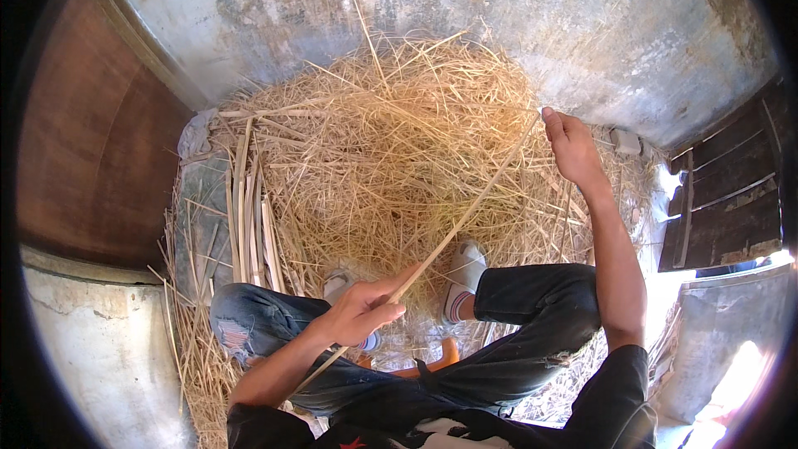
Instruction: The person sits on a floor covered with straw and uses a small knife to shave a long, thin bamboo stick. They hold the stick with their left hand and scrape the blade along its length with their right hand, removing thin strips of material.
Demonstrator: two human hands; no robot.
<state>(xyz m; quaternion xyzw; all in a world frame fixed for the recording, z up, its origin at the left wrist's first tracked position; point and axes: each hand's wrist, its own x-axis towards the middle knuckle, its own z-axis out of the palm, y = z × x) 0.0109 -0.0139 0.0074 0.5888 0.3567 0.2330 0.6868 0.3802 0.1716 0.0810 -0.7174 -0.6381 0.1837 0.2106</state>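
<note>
A long, thin, pale bamboo strip (pixel 465 220) slants across in front of me, from my lap up to the right. My left hand (pixel 363 313) is closed round its lower part, the thumb lying along the top, and the tail end passes under my left wrist. With the arm stretched forward, my right hand (pixel 570 148) pinches the strip's far end between thumb and fingers. A small whitish spot shows at that thumb tip; I cannot make out what it is. Below the strip lies a big heap of curly straw-coloured shavings (pixel 399 158).
Split bamboo lengths (pixel 243 216) lie in a bundle on the left. A grey wall (pixel 465 4) stands behind the heap, a brown wooden panel (pixel 100 133) at the left. Dark wooden slats (pixel 731 183) are on the right. An orange seat edge (pixel 449 352) shows between my legs.
</note>
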